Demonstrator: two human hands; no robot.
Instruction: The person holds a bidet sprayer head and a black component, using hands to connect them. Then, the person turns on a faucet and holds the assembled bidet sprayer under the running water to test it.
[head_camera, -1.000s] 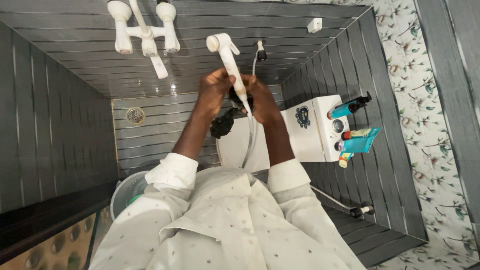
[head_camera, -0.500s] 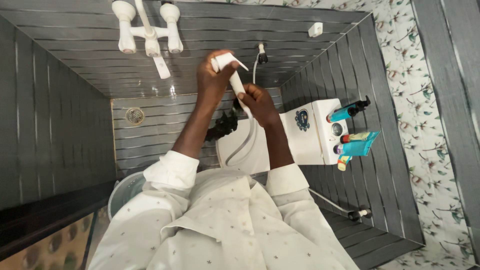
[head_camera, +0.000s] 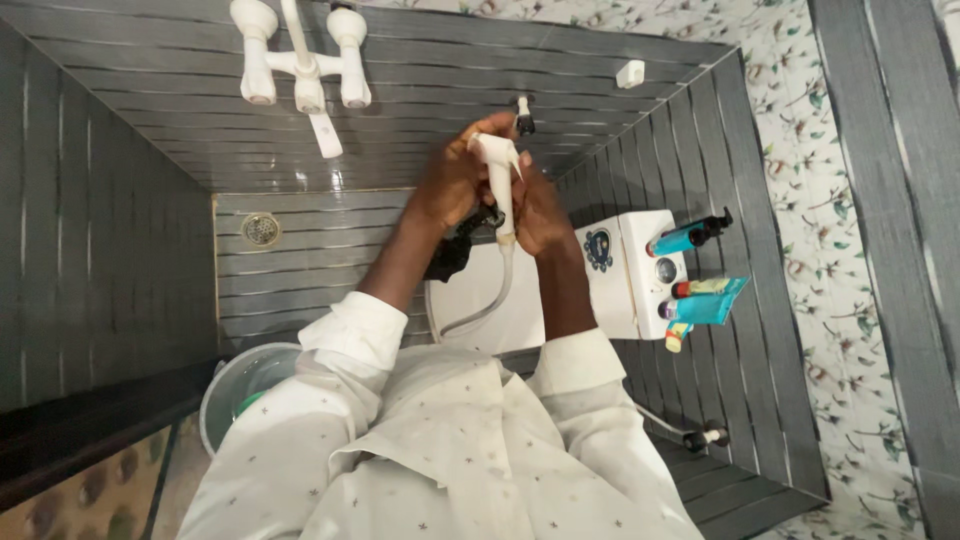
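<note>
Count, head view:

- Hands: two. One left hand (head_camera: 452, 185), one right hand (head_camera: 540, 215).
- Hand-held spray heads: one white sprayer (head_camera: 497, 172), with one grey hose (head_camera: 487, 298) running from it.
- Dark cloths: one, a black rag (head_camera: 455, 250).
- Wall mixer taps: one white tap set (head_camera: 300, 62), with two round knobs.
- Floor drains: one round drain (head_camera: 260, 229).
- Toilet tanks: one white cistern (head_camera: 640, 275).
- Containers on top of the cistern: three seen clearly. One blue pump bottle (head_camera: 685, 235), one teal tube (head_camera: 708, 309), one smaller tube (head_camera: 705, 288). Others possible, too small to count.
- Buckets: one pale bucket (head_camera: 240, 385).
- Wall valves: two, upper valve (head_camera: 522, 110), lower valve (head_camera: 706, 436).
</note>
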